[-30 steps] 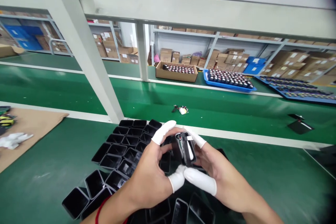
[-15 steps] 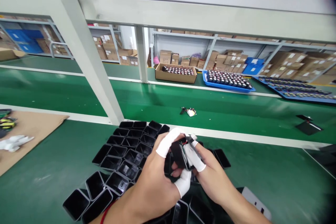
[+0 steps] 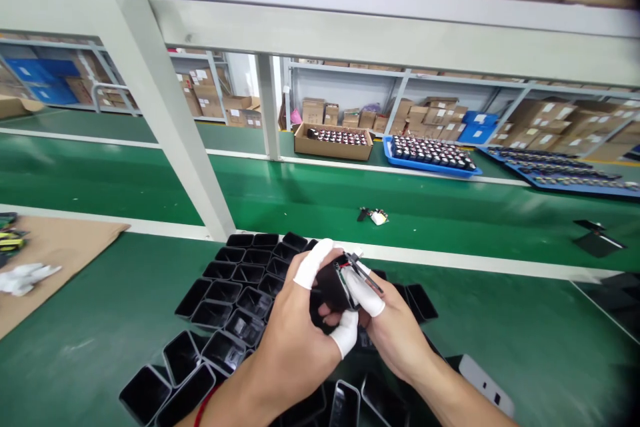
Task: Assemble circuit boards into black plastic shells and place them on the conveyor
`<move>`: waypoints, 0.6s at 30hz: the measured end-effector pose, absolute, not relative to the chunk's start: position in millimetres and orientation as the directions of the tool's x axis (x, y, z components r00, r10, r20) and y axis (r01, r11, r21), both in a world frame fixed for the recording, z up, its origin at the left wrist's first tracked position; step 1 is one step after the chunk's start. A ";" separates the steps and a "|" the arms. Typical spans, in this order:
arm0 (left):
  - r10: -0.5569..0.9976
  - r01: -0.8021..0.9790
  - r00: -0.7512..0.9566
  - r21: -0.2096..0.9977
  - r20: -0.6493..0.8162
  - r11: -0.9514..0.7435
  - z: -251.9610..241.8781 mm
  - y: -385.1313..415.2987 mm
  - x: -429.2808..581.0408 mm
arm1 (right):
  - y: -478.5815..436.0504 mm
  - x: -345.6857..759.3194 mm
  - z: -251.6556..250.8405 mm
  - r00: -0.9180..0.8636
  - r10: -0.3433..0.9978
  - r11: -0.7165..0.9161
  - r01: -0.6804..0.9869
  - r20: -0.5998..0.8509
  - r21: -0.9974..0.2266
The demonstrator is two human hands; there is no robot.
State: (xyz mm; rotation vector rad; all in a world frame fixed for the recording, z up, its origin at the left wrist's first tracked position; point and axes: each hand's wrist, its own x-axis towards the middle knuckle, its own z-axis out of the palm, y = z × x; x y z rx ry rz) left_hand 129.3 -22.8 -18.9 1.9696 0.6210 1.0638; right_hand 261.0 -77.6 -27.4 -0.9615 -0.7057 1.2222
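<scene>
My left hand [image 3: 293, 330], with white cots on its thumb and forefinger, wraps round a small black plastic case [image 3: 331, 282] held tilted above the bench. My right hand [image 3: 397, 333] grips the same case from the right, one white-cotted finger pressed at its opening. A thin flat black piece [image 3: 369, 275] stands out beside that finger. Red wire, a white connector [image 3: 356, 253] and a sliver of green circuit board show at the case's mouth. The rest of the contents is hidden by the fingers. Open-topped black cases [image 3: 250, 273] stand packed together under and left of my hands.
A green conveyor belt [image 3: 310, 203] runs beyond the bench, carrying a small wired part [image 3: 375, 215] and a black case with a lid [image 3: 597, 242]. A slanted metal post [image 3: 165, 100] rises at left. Cardboard [image 3: 75, 260] with white gloves [image 3: 25, 278] lies left; a grey plate [image 3: 485, 383] lies right.
Both hands have shifted slightly left with the case still held. The flat black piece has tilted lower at the case's mouth. Things on the belt have moved right.
</scene>
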 end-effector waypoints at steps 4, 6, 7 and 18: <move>0.672 0.152 0.508 0.712 0.539 -0.686 -16.9 -20.1 129.1 | -81.0 266.2 -21.8 0.302 0.952 0.155 -0.324 0.054 -0.933; 0.600 0.140 0.508 0.628 0.618 -0.766 -14.8 -19.3 128.8 | -81.0 268.1 -19.9 0.356 0.934 0.164 -0.397 0.013 -0.903; 0.559 0.114 0.509 0.593 0.654 -0.797 -13.7 -19.3 128.4 | -80.2 269.1 -19.5 0.373 0.927 0.158 -0.464 -0.030 -0.872; 0.602 0.014 0.462 0.673 0.651 -0.739 -11.5 -21.7 128.8 | -71.0 281.4 -9.1 0.237 0.924 -0.091 -0.630 -0.302 -0.771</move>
